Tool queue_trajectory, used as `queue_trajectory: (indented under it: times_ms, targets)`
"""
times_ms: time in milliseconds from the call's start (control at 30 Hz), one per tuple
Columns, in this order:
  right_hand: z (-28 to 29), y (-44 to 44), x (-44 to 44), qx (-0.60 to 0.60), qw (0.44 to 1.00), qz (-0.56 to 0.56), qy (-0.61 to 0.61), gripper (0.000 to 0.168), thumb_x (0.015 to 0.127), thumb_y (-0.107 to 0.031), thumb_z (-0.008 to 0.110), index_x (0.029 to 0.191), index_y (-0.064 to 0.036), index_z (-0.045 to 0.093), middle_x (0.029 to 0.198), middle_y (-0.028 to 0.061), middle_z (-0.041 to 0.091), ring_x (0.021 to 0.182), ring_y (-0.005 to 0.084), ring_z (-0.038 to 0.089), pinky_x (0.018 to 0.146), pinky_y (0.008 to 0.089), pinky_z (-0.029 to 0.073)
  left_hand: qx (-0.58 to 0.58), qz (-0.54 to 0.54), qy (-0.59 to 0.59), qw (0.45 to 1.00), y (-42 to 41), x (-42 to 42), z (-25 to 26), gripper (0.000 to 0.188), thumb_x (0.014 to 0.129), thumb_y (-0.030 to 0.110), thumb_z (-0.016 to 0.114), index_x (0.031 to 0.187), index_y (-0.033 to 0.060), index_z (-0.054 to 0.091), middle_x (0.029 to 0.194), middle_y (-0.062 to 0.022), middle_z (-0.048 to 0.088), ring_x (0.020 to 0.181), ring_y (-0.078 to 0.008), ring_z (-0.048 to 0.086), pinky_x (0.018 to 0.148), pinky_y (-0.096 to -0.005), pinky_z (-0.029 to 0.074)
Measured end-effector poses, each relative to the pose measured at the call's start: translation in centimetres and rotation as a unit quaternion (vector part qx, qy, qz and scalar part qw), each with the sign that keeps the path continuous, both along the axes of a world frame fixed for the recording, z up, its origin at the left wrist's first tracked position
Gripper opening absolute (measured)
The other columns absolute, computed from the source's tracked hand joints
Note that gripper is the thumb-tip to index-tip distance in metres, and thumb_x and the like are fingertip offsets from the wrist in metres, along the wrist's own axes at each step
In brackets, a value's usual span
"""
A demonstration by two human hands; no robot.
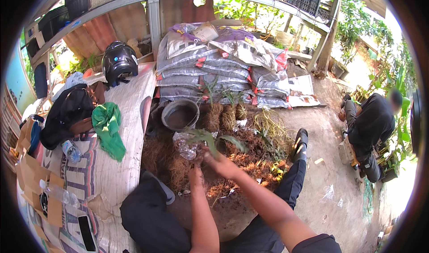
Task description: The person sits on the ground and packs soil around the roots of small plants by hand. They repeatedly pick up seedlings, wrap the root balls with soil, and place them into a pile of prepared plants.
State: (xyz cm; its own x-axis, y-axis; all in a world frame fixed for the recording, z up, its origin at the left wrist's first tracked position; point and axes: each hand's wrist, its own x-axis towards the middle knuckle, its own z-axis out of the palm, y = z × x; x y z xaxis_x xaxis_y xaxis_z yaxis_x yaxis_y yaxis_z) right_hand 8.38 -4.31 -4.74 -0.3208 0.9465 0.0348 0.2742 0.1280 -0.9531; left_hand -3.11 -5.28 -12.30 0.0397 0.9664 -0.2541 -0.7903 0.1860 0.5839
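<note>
Close together, my two hands meet over the planting debris in front of me. My left hand (197, 172) is soiled and sits at the base of a long-leaved green plant (208, 139), apparently gripping it. Blurred, my right hand (217, 164) overlaps the lower leaves, and its fingers are partly hidden. Just beyond my left hand lies crumpled clear plastic (186, 146). Brown coir fibre (179, 172) lies beside that hand, with loose reddish husk (244, 166) to the right. Farther off stand several plants with fibre-wrapped root balls (229, 117).
A dark bucket (180, 115) holds murky liquid. Stacked sacks (204, 80) stand behind it. To the left, a sack-covered platform (129, 95) bears a helmet (119, 62), green cloth (108, 127), bottles and a phone (87, 233). A seated person (373, 125) is at right. Yellowish strands (273, 124) lie beyond the husk.
</note>
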Motion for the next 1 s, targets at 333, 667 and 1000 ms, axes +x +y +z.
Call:
queue_trajectory:
  times_ms: [333, 667, 1000]
  targets:
    - [-0.7, -1.0, 1.2, 0.058, 0.989, -0.125, -0.053, 0.035, 0.091, -0.025, 0.065, 0.111, 0.003, 0.065, 0.090, 0.0156, 0.070, 0.082, 0.0194, 0.065, 0.078, 0.0358, 0.050, 0.070, -0.065, -0.094, 0.991, -0.3, 1.6, 2.5, 0.051, 0.097, 0.052, 0.044, 0.113, 0.0066, 0.062, 0.109, -0.0100, 0.068, 0.095, -0.0246, 0.067, 0.086, -0.0395, 0.055]
    - [-0.6, -0.5, -1.1, 0.080, 0.968, -0.231, 0.061, 0.020, 0.092, -0.012, 0.056, 0.103, 0.001, 0.067, 0.089, 0.0140, 0.071, 0.081, 0.0232, 0.067, 0.076, 0.0339, 0.051, -0.008, 0.073, -0.077, 0.994, -0.6, 3.3, 1.9, 0.045, 0.098, 0.043, 0.047, 0.120, 0.0075, 0.060, 0.115, -0.0091, 0.066, 0.106, -0.0226, 0.063, 0.092, -0.0377, 0.050]
    - [2.3, -1.7, -2.0, 0.074, 0.985, -0.094, 0.123, 0.028, 0.094, -0.013, 0.057, 0.112, 0.008, 0.062, 0.100, 0.0133, 0.069, 0.094, 0.0203, 0.063, 0.087, 0.0339, 0.049, 0.028, 0.049, -0.162, 0.985, -0.9, 0.8, 3.3, 0.046, 0.099, 0.038, 0.039, 0.119, 0.0035, 0.062, 0.116, -0.0092, 0.066, 0.105, -0.0248, 0.063, 0.094, -0.0385, 0.049]
